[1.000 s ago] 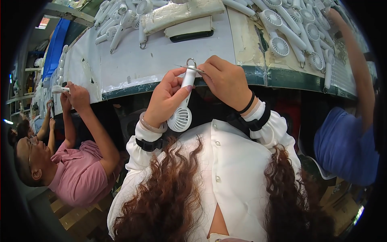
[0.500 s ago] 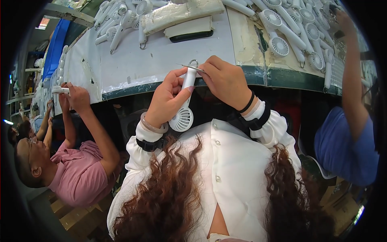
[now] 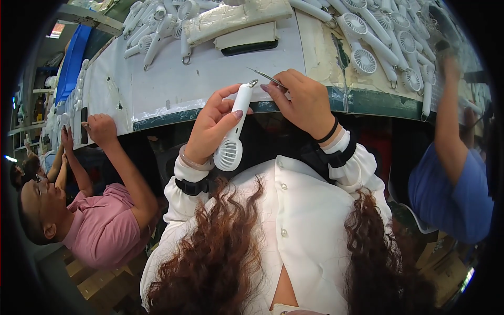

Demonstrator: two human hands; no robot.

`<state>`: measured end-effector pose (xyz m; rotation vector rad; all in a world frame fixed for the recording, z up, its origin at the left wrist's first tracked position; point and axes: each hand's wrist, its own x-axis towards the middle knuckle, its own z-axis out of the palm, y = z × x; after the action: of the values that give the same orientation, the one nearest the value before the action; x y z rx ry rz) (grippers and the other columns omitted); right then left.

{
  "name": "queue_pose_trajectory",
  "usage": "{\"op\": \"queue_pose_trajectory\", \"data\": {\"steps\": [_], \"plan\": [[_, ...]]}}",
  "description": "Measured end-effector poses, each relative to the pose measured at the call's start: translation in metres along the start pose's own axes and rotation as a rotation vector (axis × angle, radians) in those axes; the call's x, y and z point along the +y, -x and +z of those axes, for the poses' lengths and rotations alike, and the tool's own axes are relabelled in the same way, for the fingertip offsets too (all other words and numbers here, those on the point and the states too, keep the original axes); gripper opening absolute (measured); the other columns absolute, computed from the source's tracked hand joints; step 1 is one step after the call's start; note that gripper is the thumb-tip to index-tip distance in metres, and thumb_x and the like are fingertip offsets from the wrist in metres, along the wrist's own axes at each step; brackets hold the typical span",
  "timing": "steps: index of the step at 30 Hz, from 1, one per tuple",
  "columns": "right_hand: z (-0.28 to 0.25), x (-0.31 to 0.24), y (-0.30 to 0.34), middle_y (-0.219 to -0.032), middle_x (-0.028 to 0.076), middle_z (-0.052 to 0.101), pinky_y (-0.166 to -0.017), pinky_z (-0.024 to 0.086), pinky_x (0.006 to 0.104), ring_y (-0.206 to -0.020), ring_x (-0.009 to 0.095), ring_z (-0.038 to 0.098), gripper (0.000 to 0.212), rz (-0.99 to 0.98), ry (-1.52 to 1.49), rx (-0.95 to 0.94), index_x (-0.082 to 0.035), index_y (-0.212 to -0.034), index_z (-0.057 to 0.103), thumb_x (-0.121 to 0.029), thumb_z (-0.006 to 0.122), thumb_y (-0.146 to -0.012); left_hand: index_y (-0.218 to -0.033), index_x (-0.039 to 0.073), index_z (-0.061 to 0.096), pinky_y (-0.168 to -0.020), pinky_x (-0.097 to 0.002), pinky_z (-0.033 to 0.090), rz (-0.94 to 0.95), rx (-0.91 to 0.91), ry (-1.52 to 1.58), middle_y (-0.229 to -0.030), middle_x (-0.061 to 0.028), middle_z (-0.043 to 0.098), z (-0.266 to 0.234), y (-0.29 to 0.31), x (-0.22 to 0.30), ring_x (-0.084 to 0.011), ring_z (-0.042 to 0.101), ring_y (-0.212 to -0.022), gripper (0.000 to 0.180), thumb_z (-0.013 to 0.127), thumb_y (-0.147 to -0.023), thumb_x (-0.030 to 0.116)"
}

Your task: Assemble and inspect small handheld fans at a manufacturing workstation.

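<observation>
My left hand (image 3: 214, 123) is closed around the handle of a white handheld fan (image 3: 242, 105). The round grille of the fan points down toward me, and a small metal ring (image 3: 253, 83) sits at the handle's upper end. Between the thumb and fingers of my right hand (image 3: 304, 102) is a pair of thin metal tweezers (image 3: 266, 76). The tips of the tweezers point up and left, a little above the ring and apart from it.
A padded, tape-wrapped bar (image 3: 239, 21) lies on the white tabletop (image 3: 157, 79) ahead. Many white fans (image 3: 362, 59) are piled at the far right, others (image 3: 152, 44) at the far left. A co-worker in pink (image 3: 113, 226) sits left, another in blue (image 3: 441, 184) right.
The tweezers have come away from the fan's ring and now point up-left beyond it. The fan has turned slightly in my left hand. The left co-worker no longer holds up a fan.
</observation>
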<state>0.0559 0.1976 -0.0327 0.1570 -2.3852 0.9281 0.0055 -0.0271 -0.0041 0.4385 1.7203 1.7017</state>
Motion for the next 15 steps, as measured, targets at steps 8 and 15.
{"op": "queue_pose_trajectory", "data": {"steps": [8,15], "plan": [[-0.007,0.002,0.005,-0.081,0.012,0.067,-0.058,0.051,0.0364,-0.067,0.033,0.065,0.009,0.005,-0.042,-0.008,-0.004,-0.100,0.066,-0.011,0.065,-0.095,-0.150,0.005,0.039,-0.084,-0.0232,0.045,0.108,0.000,-0.157,-0.116,-0.0097,0.065,-0.006,0.003,-0.001,-0.0085,0.057,-0.097,0.058,0.058,-0.095,0.003],[-0.016,-0.002,0.013,-0.083,0.010,0.066,-0.057,0.050,0.0358,-0.065,0.030,0.065,0.009,0.019,-0.075,-0.076,-0.006,-0.102,0.066,-0.012,0.065,-0.094,-0.145,0.008,0.048,-0.070,-0.0210,0.051,0.184,0.094,-0.238,-0.104,-0.0056,0.064,-0.004,0.004,-0.003,-0.0092,0.060,-0.088,0.059,0.065,-0.089,0.000]]}}
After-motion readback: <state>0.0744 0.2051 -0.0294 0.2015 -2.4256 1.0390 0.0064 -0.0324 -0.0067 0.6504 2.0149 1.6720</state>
